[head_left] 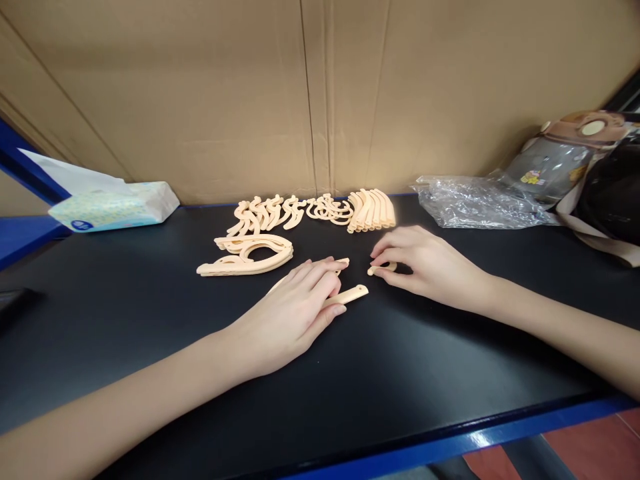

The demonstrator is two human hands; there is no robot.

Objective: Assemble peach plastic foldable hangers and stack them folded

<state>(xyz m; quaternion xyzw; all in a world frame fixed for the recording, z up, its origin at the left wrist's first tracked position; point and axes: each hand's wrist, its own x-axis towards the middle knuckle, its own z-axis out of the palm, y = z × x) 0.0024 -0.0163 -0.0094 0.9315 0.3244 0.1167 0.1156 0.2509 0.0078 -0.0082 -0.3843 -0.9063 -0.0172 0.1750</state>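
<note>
My left hand [295, 310] lies over cream plastic pieces that look like parts of a folding clothes hanger, its fingers and thumb closed round them. One straight hanger arm [356, 294] sticks out past the thumb; the palm hides most of the rest. To the right, my right hand [430, 267] pinches a small curved hook [389, 267] just above the black tabletop, a short gap from the left hand's pieces. Behind the left hand lies a flat stack of folded hangers [250, 257], with a round opening in the middle.
Along the back stand rows of S-shaped pieces [265, 213], small curved hooks [330, 209] and hanger arms [373, 210]. A tissue pack [117, 205] lies left. Clear plastic bags [470, 203], a bottle [550, 163] and a dark strapped item [615, 193] fill the right back, before a cardboard wall [200, 100].
</note>
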